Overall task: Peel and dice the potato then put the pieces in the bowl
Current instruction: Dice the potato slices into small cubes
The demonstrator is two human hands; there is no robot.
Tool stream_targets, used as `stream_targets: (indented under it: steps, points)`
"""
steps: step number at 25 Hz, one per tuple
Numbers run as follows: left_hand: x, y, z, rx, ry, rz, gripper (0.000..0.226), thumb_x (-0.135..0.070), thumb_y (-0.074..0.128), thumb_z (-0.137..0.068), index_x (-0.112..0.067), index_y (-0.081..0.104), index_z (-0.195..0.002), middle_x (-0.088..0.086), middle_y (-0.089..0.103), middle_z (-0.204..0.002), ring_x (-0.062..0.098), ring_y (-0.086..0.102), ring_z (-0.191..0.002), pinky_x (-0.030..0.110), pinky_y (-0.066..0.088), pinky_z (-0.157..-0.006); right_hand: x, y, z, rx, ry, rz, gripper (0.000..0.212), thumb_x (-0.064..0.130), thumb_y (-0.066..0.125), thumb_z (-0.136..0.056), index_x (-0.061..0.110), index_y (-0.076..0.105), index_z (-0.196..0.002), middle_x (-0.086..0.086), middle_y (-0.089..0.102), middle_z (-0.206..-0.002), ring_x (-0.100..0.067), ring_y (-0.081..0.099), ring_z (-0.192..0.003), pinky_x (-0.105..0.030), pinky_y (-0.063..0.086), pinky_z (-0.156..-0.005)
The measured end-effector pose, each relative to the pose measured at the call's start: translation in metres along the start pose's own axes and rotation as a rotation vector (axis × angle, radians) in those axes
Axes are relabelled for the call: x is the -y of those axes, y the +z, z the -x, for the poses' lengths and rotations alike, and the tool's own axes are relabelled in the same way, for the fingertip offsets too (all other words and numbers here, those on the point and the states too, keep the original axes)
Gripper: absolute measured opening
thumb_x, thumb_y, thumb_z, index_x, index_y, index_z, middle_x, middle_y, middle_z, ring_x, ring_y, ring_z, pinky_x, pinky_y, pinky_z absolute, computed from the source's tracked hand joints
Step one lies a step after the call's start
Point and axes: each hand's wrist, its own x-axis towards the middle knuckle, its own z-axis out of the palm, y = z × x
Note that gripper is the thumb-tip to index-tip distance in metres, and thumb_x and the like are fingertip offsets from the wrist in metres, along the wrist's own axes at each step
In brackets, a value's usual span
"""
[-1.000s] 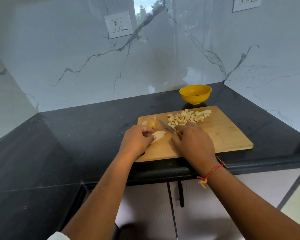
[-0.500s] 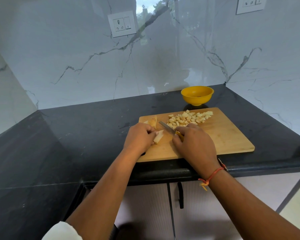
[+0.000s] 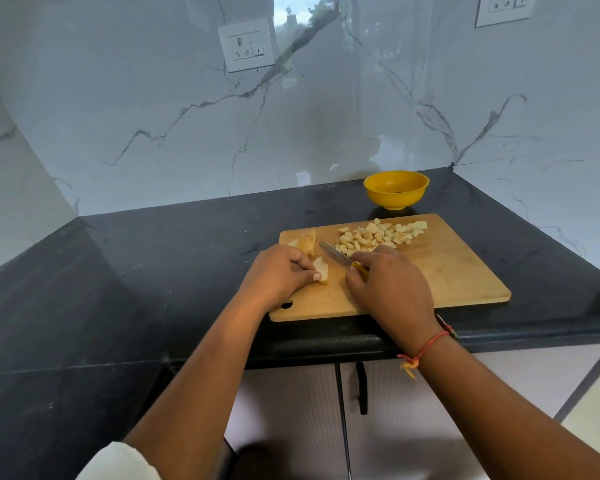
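While my left hand point(image 3: 280, 271) pinched a potato piece point(image 3: 321, 269) against the board point(image 3: 447, 271), fingertips curled over its near end, my right hand point(image 3: 390, 282) was closed around the yellow handle of the knife point(image 3: 336, 255), whose blade pointed up and left, just beside the piece and not yet in it. Another uncut chunk point(image 3: 307, 241) lay near the board's far left corner. Beyond my right hand the dice point(image 3: 378, 234) sat heaped along the far edge. Off the board, close behind it on the worktop point(image 3: 153, 271), stood the bowl point(image 3: 395, 189), with no potato in it that I could see. I judged the piece firm but wet and slick on its cut faces, light enough to skid, so it wanted its flat side down and a hold at the end away from the blade, fingertips tucked back.
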Motion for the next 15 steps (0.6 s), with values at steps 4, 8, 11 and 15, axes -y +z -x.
stream_targets:
  steps: [4, 8, 11, 15]
  points:
    - [0.004, 0.016, 0.006, -0.153, 0.086, 0.000, 0.015, -0.041, 0.077, -0.083, -0.027, 0.074, -0.085, -0.016, 0.066, -0.085, 0.008, 0.059, -0.089, 0.029, 0.047, -0.084, 0.007, -0.004, 0.005, 0.020, 0.046, -0.019, 0.033, 0.037, 0.055, -0.096, 0.031, 0.066, -0.127, 0.005, 0.059, -0.104, -0.007, 0.053, -0.084, -0.023, 0.050, -0.071]
    - [0.005, 0.024, 0.007, -0.229, 0.136, 0.008, 0.015, -0.041, 0.078, -0.082, -0.028, 0.072, -0.079, -0.015, 0.062, -0.076, 0.008, 0.055, -0.079, 0.030, 0.049, -0.079, 0.022, -0.009, 0.018, 0.007, 0.008, 0.033, 0.029, 0.037, 0.053, -0.097, 0.034, 0.066, -0.123, 0.006, 0.054, -0.098, -0.009, 0.053, -0.082, -0.027, 0.052, -0.069]
    - [0.007, 0.024, 0.007, -0.220, 0.137, 0.019, 0.015, -0.041, 0.077, -0.083, -0.026, 0.074, -0.083, -0.014, 0.065, -0.080, 0.007, 0.056, -0.081, 0.030, 0.049, -0.080, 0.028, -0.010, 0.023, 0.014, -0.010, 0.082, 0.026, 0.035, 0.051, -0.099, 0.035, 0.066, -0.120, 0.006, 0.048, -0.094, -0.008, 0.050, -0.077, -0.024, 0.048, -0.065]
    - [0.010, 0.022, 0.006, -0.199, 0.146, 0.030, 0.011, -0.038, 0.076, -0.084, -0.027, 0.077, -0.088, -0.014, 0.070, -0.086, 0.005, 0.060, -0.087, 0.027, 0.049, -0.085, 0.030, -0.008, 0.025, 0.050, -0.041, 0.115, 0.023, 0.031, 0.050, -0.099, 0.032, 0.067, -0.115, 0.006, 0.044, -0.093, -0.009, 0.046, -0.076, -0.024, 0.043, -0.064]
